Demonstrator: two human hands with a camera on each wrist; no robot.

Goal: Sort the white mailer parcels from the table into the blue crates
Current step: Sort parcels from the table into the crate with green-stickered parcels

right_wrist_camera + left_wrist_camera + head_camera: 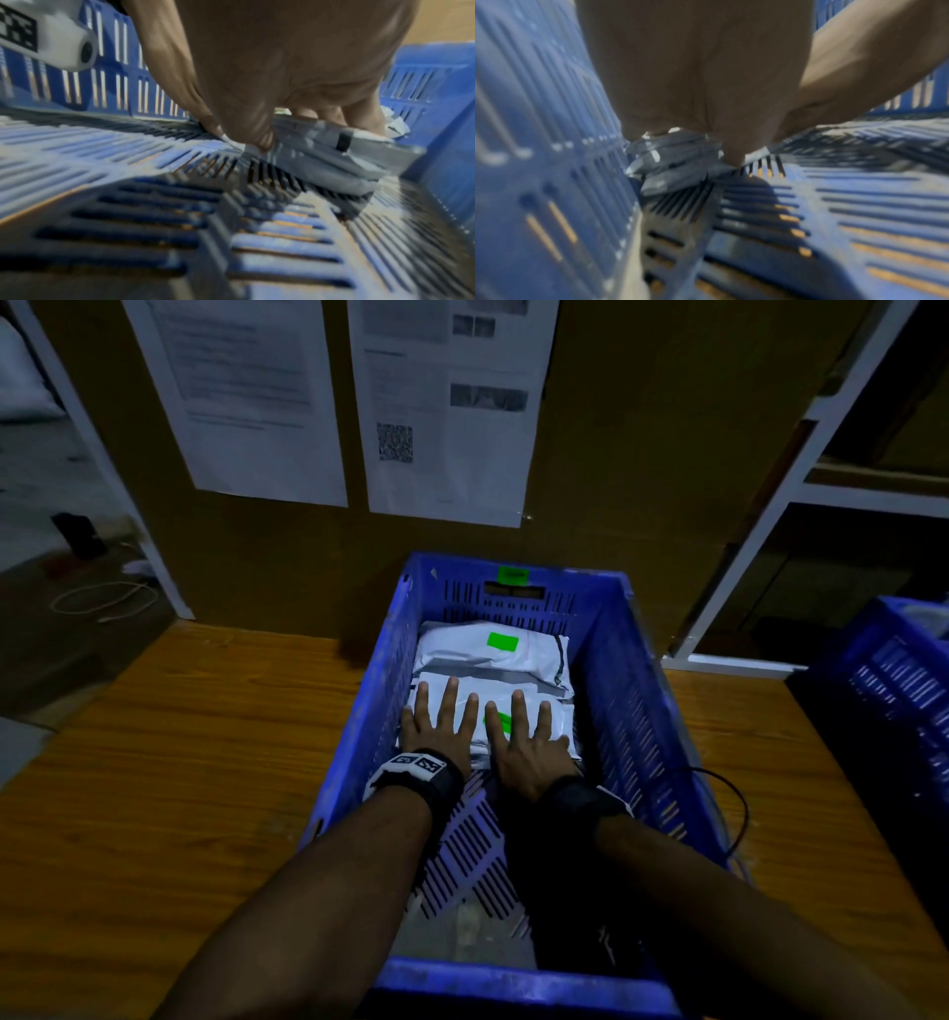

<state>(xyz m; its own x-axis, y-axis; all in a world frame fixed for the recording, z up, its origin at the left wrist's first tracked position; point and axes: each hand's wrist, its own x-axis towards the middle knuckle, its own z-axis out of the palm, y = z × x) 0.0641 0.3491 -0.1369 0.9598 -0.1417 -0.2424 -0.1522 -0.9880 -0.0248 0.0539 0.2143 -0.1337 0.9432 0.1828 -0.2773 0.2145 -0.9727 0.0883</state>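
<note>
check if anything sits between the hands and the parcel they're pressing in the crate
Nothing visible does. The left hand and right hand lie flat, fingers straight, directly on the near white parcel, which already lies inside the blue crate, in front of another parcel.

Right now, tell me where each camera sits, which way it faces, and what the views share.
Head: worn high, looking down into the blue crate; both forearms and flat hands show.
Left wrist: low inside the crate, facing the left hand on the mailer parcels.
Right wrist: low, facing the right hand.
All share crate and parcels.
</note>
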